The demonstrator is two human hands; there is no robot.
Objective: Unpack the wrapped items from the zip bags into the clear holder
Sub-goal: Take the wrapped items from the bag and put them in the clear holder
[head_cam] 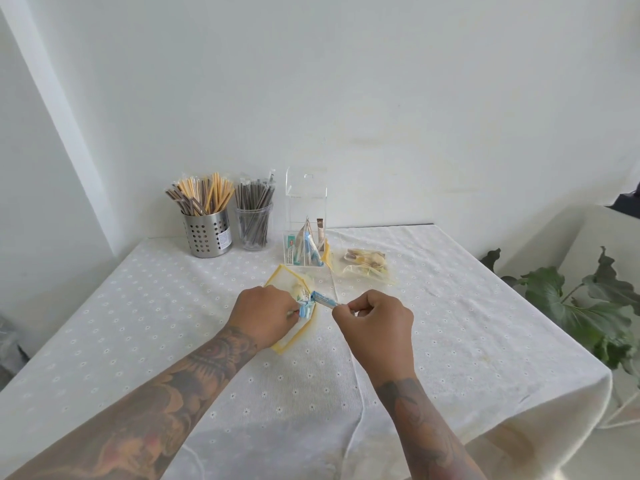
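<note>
White dotted table (173, 323). Nearest, the right hand (375, 320) pinches a blue wrapped item (323, 299); the left hand (266, 315) clutches more atop a yellow-edged zip bag (282, 344). Behind stand the clear holder (304, 220) and a second bag (367, 266).

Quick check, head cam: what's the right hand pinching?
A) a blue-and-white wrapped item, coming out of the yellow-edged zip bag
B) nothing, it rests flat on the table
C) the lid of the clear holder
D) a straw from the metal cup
A: the right hand pinches one end of the blue-and-white wrapped item, while the left hand holds the yellow-edged zip bag at its mouth.
</note>
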